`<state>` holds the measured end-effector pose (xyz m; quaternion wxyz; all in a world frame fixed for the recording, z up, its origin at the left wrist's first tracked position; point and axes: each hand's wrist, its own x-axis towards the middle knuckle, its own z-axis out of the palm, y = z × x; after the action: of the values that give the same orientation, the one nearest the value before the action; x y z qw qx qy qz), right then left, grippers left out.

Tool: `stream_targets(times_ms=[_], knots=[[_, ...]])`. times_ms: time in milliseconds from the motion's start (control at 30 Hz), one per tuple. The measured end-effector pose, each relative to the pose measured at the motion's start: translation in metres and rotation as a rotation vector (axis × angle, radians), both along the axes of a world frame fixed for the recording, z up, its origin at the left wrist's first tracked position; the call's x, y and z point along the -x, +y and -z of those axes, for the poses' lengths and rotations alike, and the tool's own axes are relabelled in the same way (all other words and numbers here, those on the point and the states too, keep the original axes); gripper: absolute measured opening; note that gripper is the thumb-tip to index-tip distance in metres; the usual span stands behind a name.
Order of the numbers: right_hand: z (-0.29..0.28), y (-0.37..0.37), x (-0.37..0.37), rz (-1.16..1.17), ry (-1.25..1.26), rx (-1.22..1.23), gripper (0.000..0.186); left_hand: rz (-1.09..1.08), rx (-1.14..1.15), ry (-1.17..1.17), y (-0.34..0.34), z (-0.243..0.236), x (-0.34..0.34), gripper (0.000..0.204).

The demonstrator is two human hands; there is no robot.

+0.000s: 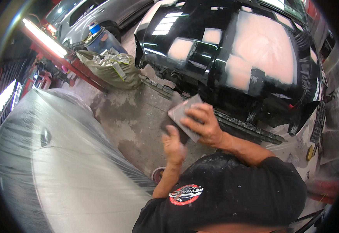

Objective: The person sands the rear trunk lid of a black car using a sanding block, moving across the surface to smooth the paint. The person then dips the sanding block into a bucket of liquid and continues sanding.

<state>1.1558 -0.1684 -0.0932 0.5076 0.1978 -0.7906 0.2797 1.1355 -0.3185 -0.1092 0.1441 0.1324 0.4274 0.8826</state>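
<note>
My right hand (pixel 202 124) grips a flat grey square pad or sheet (pixel 185 111), held tilted in midair above the floor between the two vehicles. Just below and left of it, my left hand (pixel 173 144) has its thumb raised beside a dark, blurred shape (pixel 173 129) under the pad. Motion blur hides most of its fingers, so I cannot tell whether it holds that shape. Beyond my hands is a black car front (pixel 206 54) with several pale, rough patches of filler or primer (pixel 264 46) on its bonnet.
A plastic-covered pale car (pixel 60 163) fills the lower left. A red lift beam (pixel 86 74), a stuffed sack (pixel 111 77), a blue drum (pixel 105 40) and a grey car (pixel 88 15) stand at upper left. Loose dark trim (pixel 247 130) lies below the bonnet. A bucket (pixel 157 174) sits by my left arm.
</note>
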Motion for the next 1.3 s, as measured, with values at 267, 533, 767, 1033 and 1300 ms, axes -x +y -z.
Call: stream_targets(times_ms=[267, 533, 767, 1033, 1300], knots=[[-0.049, 0.063, 0.010, -0.155, -0.326, 0.398, 0.048, 0.005, -0.223, -0.305, -0.041, 0.037, 0.056, 0.032], [0.029, -0.031, -0.006, -0.426, -0.244, -0.278, 0.057, 0.029, -0.227, -0.280, -0.028, 0.083, 0.040, 0.043], [0.028, -0.021, 0.009, -0.166, -0.477, -0.064, 0.066, 0.104, -0.145, -0.113, -0.005, 0.062, 0.032, 0.046], [0.020, -0.015, -0.006, -0.376, -0.490, -0.235, 0.076, 0.039, -0.273, -0.326, 0.000, 0.050, 0.044, 0.072], [0.016, -0.036, 0.010, -0.150, -0.477, 0.180, 0.063, 0.203, -0.242, -0.046, 0.004, 0.066, 0.054, 0.056]])
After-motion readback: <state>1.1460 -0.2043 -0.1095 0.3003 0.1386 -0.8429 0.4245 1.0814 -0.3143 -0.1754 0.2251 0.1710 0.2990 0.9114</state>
